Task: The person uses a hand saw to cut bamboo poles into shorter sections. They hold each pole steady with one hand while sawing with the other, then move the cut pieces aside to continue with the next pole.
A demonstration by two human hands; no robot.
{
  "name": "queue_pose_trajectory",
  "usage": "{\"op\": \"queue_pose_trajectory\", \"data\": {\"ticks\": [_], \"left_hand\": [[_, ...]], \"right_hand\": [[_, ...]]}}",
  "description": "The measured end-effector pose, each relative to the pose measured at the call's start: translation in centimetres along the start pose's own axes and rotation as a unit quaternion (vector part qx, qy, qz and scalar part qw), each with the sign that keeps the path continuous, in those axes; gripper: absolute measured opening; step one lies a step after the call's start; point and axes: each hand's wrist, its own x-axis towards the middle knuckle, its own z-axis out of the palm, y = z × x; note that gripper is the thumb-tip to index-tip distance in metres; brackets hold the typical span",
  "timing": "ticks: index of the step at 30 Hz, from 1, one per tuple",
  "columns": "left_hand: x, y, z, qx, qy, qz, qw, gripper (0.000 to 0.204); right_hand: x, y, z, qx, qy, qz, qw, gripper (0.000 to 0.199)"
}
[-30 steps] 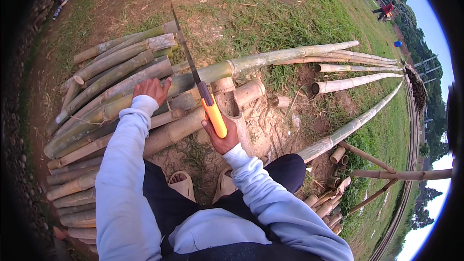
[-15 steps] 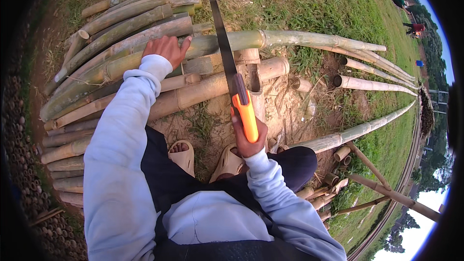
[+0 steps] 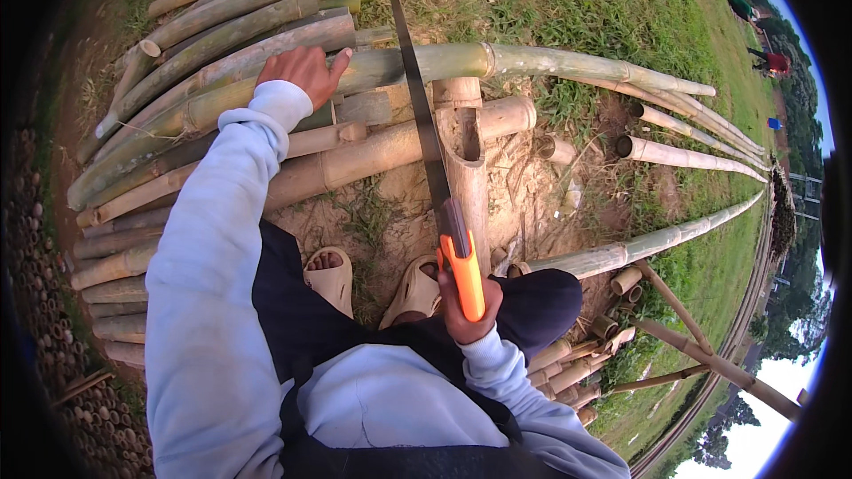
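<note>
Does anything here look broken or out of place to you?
One thing: the short bamboo post under the saw has a long slot cut into its side, unlike the whole poles around it. Small offcuts lie scattered on the dirt.

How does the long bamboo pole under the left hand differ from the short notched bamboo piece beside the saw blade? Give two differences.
The long bamboo pole is greenish and runs crosswise; the short notched bamboo piece is tan and points away from the person. The pole looks whole, the short piece has an open slot. Both are bamboo. The left hand rests on the pole; the right hand holds the saw.
</note>
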Motion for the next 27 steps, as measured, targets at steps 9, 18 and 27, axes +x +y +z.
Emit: {"op": "queue_pose_trajectory", "data": {"ticks": [9,18,27], "left_hand": [[1.2,-0.2,-0.9,0.019,-0.011,0.021,1.0,0.076],[1.7,0.2,-0.3,0.012,-0.019,-0.019,1.0,0.077],[1.1,-0.4,-0.4,0.02,-0.015,0.008,1.0,0.077]], "right_hand": [[3.8,-0.6,2.0,0.078,-0.006,0.069,0.995,0.011],[2.6,1.3,1.8,0.076,0.01,0.054,0.996,0.009],[-0.5,-0.6,0.1,0.039,-0.026,0.042,0.998,0.005]]}}
